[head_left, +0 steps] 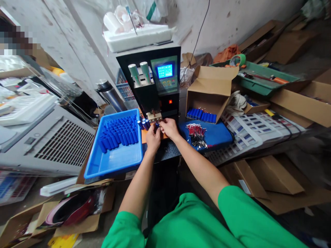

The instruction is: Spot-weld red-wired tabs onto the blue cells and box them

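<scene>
My left hand [153, 138] is closed around a blue cylindrical battery cell [157, 124], mostly covered by the fingers, just below the electrodes [154, 114] of a black spot welder [165, 98]. My right hand [169, 128] is pinched beside it at the same spot; what its fingertips hold is too small to make out. A few more blue cells [143, 124] stand just left of my left hand. Further left, a blue plastic tray [113, 163] holds many upright blue cells [120, 131]. The welder's screen [164, 71] glows blue.
Right of the welder, red and black wire leads [196, 134] lie on a blue pad [219, 134]. Behind them, an open cardboard box [209, 82] contains blue cells. A steel flask [110, 94] stands behind the tray. A green tray [269, 77] with tools sits at the back right.
</scene>
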Demonstrator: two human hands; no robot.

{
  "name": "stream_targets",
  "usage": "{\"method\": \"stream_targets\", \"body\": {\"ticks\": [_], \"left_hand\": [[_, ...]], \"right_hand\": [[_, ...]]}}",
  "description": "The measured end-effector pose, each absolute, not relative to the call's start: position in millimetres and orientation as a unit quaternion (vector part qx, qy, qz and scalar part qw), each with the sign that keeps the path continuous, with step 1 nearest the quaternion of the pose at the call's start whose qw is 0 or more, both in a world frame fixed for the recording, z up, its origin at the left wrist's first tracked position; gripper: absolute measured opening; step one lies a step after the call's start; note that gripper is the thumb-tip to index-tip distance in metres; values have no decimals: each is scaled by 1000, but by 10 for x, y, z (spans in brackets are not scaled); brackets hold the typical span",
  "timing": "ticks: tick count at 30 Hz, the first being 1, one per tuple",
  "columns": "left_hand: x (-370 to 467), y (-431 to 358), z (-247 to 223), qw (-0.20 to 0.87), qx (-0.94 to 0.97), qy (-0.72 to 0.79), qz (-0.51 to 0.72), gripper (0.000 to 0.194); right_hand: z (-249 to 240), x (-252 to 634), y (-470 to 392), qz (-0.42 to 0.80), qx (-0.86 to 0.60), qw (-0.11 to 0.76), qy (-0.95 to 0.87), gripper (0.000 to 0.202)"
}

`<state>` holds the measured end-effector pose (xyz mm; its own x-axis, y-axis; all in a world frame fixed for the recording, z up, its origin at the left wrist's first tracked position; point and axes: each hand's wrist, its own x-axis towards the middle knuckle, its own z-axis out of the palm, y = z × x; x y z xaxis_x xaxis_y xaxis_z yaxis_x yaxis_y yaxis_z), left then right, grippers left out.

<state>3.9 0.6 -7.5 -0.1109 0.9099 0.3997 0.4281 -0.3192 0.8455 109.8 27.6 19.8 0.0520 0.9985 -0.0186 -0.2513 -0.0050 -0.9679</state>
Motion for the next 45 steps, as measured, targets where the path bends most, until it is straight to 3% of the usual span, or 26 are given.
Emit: {"method": "stream_targets", "body": {"ticks": [45], "left_hand": [[34,-6,-117,225,619,544,520,38]], "right_hand": [[194,1098,277,573,-445,561,-398,31]]}}
